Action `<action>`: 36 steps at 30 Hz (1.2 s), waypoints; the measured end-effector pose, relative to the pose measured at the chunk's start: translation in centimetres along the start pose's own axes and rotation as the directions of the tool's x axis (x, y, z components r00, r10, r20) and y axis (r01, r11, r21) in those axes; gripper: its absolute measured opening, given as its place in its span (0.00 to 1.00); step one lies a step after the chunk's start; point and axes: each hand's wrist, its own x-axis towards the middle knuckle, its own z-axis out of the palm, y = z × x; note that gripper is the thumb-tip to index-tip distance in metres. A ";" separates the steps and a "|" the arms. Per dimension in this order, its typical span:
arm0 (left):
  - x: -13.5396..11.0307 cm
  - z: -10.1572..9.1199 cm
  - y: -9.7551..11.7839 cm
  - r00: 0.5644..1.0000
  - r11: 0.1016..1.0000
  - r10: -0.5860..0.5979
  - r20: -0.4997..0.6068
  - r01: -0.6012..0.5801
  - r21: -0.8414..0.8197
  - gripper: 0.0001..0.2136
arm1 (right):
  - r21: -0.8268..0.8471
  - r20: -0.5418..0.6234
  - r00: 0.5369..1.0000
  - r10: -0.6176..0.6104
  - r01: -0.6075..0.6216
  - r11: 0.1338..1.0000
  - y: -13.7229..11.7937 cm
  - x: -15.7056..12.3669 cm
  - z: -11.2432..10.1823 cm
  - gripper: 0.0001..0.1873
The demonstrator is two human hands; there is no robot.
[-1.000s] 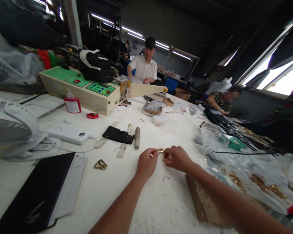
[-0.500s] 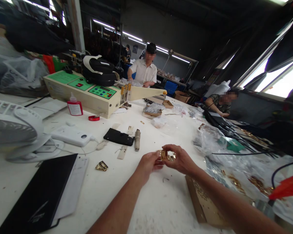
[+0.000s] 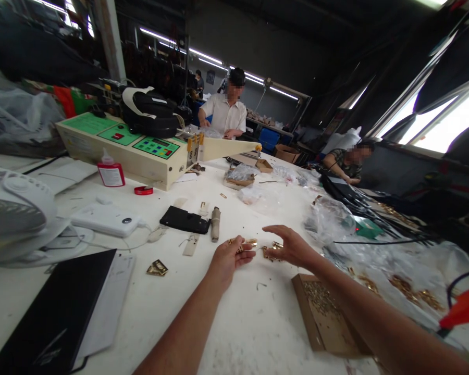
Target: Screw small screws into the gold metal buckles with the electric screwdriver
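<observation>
My left hand point(image 3: 225, 259) is low over the white table point(image 3: 172, 312), fingers curled around small gold metal fittings point(image 3: 237, 243). Just to its right, my right hand point(image 3: 292, 246) hovers with thumb and fingers stretched apart. A few more gold fittings point(image 3: 267, 253) sit on the table under its fingertips, and I cannot tell whether it touches them. A flat cardboard tray point(image 3: 332, 338) of tiny gold parts lies under my right forearm.
Left of my hands lie a gold clasp point(image 3: 157, 268), a black leather piece point(image 3: 184, 220), a black folder point(image 3: 50, 317), a white fan point(image 3: 15, 208) and a cream machine point(image 3: 128, 146). Plastic bags of gold parts point(image 3: 398, 284) crowd the right. Two other people work at the far side.
My hands were pressed together on the gold fittings; now they have parted and dropped toward the table. My right hand has spread its fingers, and fittings lie beneath it.
</observation>
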 end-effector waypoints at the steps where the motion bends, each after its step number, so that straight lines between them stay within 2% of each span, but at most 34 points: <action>1: 0.2 0.0 0.1 0.999 1.000 0.019 -0.040 -0.019 0.005 0.10 | -0.028 0.028 0.999 0.016 -0.015 0.999 1.0 -0.2 0.1 0.34; 5: 0.3 0.0 0.2 0.994 0.999 0.041 -0.101 -0.037 0.039 0.10 | -0.095 0.092 0.995 0.050 -0.041 0.995 3.0 -0.9 1.6 0.34; 10: 0.0 0.3 0.0 0.996 0.994 0.033 -0.083 -0.024 0.102 0.10 | -0.131 0.105 0.993 0.056 -0.042 0.990 2.3 -0.3 3.2 0.26; 12: -0.1 0.4 0.0 0.997 0.992 0.034 -0.074 -0.025 0.123 0.10 | -0.137 0.092 0.995 0.044 -0.031 0.990 2.0 0.1 2.8 0.25; 16: -0.2 0.5 0.0 0.997 0.988 0.036 -0.065 -0.026 0.150 0.11 | -0.153 0.021 0.999 0.042 -0.038 0.988 2.9 0.3 0.5 0.27; 19: -0.1 0.5 -0.1 0.997 0.987 0.037 -0.064 -0.027 0.160 0.11 | -0.156 0.047 0.999 0.016 -0.009 0.988 4.3 -0.6 -0.7 0.27; 22: -0.1 0.5 -0.2 0.997 0.986 0.040 -0.064 -0.029 0.167 0.10 | -0.157 0.122 0.992 -0.014 0.033 0.987 5.2 -1.7 -0.3 0.27; 27: -0.2 0.6 -0.2 0.997 0.983 0.046 -0.066 -0.033 0.181 0.11 | -0.188 0.120 0.993 -0.004 0.027 0.982 5.4 -2.2 1.3 0.24; 36: -0.1 0.5 -0.3 0.997 0.981 0.050 -0.059 -0.038 0.190 0.12 | -0.195 0.152 0.987 -0.059 0.088 0.977 4.2 -1.4 1.0 0.22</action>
